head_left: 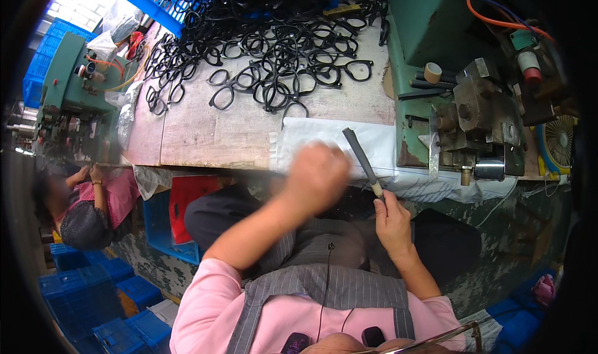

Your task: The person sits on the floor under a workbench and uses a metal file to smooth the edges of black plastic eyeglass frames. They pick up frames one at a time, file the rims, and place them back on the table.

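My right hand [392, 220] grips the handle end of a long flat grey file [362, 160], whose blade points up and left over a white cloth [380, 143] at the bench's near edge. My left hand [316, 174] is blurred by motion, raised just left of the file over the cloth; its fingers look curled, and I cannot tell whether it holds anything. A big heap of black eyeglass frames [274, 49] covers the far part of the wooden bench [205, 136].
A green metal machine [461, 117] with a steel fixture stands at the right of the bench, an orange hose above it. Another green machine [68, 92] stands at the left, with another person [87, 207] seated by it. Blue crates [93, 292] sit on the floor.
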`<action>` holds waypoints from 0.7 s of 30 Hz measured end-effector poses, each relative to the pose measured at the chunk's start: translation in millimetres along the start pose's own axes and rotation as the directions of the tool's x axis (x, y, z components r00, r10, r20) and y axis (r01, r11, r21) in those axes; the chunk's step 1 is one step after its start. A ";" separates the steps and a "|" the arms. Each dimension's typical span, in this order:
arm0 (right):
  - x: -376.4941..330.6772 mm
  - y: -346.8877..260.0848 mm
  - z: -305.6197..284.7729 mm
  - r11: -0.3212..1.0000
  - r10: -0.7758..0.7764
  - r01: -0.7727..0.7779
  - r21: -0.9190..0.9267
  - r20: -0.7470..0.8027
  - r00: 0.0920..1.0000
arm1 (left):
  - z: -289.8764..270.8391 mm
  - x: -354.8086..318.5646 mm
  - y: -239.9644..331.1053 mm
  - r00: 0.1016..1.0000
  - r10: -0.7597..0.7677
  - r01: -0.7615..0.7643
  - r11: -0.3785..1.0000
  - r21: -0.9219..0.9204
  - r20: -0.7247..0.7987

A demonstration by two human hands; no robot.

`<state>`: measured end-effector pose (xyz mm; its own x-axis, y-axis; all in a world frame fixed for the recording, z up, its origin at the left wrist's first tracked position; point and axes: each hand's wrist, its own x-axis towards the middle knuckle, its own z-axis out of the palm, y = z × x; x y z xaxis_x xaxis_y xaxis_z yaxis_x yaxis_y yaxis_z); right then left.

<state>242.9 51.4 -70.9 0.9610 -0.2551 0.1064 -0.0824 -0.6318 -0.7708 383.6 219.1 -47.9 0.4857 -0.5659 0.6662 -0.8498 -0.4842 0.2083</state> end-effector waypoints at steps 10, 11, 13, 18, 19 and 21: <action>-5.0 4.5 -1.3 0.998 0.027 -0.025 0.052 -0.052 0.998 | -8.4 57.9 -151.9 0.833 -0.541 0.391 0.724 0.568 0.117; -6.1 7.2 -2.5 1.000 0.012 -0.011 0.020 -0.070 0.997 | -13.9 59.2 -148.6 0.849 -0.522 0.389 0.725 0.568 0.085; -7.5 11.1 -3.7 1.000 0.014 -0.012 0.014 -0.099 0.995 | -29.6 60.3 -136.8 0.944 -0.309 0.317 0.768 0.557 -0.111; -5.6 12.7 -0.5 1.000 0.003 -0.001 0.030 -0.083 0.997 | -58.4 11.9 -51.5 0.628 -0.774 0.676 0.487 -0.553 0.086; -4.6 11.2 0.7 0.999 -0.018 0.022 0.041 -0.087 0.996 | -60.5 -3.1 -32.0 0.612 -0.783 0.745 0.524 -0.413 0.110; -3.2 6.7 1.5 0.998 -0.035 0.040 0.058 -0.081 0.996 | -45.9 -28.9 1.0 0.468 -0.870 0.759 0.306 -0.575 0.155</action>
<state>239.7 49.1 -77.3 0.9387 -0.2915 0.1839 -0.0288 -0.5981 -0.8009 359.4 265.6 -34.1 0.9984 0.0530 0.0200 -0.0093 -0.1938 0.9810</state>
